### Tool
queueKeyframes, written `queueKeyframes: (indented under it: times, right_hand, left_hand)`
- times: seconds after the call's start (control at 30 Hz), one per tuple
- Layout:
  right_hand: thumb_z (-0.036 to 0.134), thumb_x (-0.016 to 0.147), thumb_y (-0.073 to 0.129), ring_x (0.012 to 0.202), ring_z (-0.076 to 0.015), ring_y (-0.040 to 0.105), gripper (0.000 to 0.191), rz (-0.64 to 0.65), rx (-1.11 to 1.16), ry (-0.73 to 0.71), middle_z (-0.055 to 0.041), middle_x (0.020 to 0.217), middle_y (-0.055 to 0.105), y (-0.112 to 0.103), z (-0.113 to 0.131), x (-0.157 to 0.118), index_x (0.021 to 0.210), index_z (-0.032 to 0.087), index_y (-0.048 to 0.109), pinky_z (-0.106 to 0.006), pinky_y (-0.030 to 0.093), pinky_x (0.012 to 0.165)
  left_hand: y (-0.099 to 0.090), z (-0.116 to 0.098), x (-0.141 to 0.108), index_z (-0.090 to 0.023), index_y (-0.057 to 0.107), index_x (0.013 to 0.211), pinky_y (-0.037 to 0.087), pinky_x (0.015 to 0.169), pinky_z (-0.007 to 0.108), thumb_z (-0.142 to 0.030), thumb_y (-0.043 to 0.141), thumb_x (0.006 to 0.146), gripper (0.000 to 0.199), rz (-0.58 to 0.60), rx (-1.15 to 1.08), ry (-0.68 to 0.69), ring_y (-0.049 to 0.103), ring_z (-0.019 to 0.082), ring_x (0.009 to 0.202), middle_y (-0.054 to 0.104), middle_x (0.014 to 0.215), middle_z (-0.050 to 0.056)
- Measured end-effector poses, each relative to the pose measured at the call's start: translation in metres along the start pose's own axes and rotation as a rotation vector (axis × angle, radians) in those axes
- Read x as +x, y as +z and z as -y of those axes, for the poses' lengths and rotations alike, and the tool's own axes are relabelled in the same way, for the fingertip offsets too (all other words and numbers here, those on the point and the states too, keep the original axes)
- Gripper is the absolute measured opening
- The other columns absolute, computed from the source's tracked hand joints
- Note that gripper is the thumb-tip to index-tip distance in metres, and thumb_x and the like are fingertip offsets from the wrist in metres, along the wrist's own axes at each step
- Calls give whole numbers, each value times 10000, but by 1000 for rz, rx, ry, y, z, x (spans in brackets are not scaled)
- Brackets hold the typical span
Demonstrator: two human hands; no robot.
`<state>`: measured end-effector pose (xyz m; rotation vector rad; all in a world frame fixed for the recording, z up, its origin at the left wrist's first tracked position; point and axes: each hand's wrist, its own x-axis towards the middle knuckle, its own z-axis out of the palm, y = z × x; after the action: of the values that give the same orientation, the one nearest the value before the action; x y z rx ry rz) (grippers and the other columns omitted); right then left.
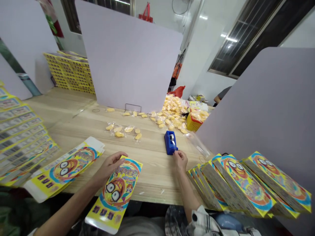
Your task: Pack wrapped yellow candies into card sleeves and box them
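Note:
A yellow cartoon box [115, 193] lies over the table's front edge, tilted, its lower end sticking out above the lap. My left hand [112, 165] holds it by its upper left side, fingers bent round the edge. A blue tape dispenser [170, 143] stands on the table in front of my right hand [180, 159]. The fingers of that hand are pinched together at the dispenser's near end, where the tape comes off; any tape between them is too small to make out.
Flat cartons [71, 165] lie at left beside fanned boxes [22, 141]. Filled boxes [243, 183] lean at right. Wrapped yellow pieces [172, 109] pile up at the back near a yellow basket [193, 123]. Pale dividers [130, 59] rise behind. A person's arm [219, 98] shows beyond.

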<state>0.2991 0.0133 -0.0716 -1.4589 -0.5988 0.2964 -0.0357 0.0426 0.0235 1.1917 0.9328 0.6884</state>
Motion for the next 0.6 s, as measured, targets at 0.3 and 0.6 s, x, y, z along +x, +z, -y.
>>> queueKeyframes:
  times: [0.3, 0.6]
  right_hand:
    - [519, 628, 652, 673, -182, 516, 354, 174, -24, 148, -14, 643, 536, -12, 13, -25, 564, 184, 559, -312, 436, 631]
    - [432, 735, 676, 606, -115, 477, 361, 1329, -229, -99, 3, 654, 543, 34, 98, -84, 537, 166, 533, -230, 365, 554]
  left_hand:
    - [1, -3, 24, -133, 593, 908, 313, 527, 189, -434, 598, 785, 325, 306, 364, 127, 420, 93, 582, 474, 654, -40]
    - [25, -6, 25, -114, 631, 856, 382, 597, 202, -423, 629, 768, 321, 500, 369, 119, 513, 119, 667, 606, 757, 25]
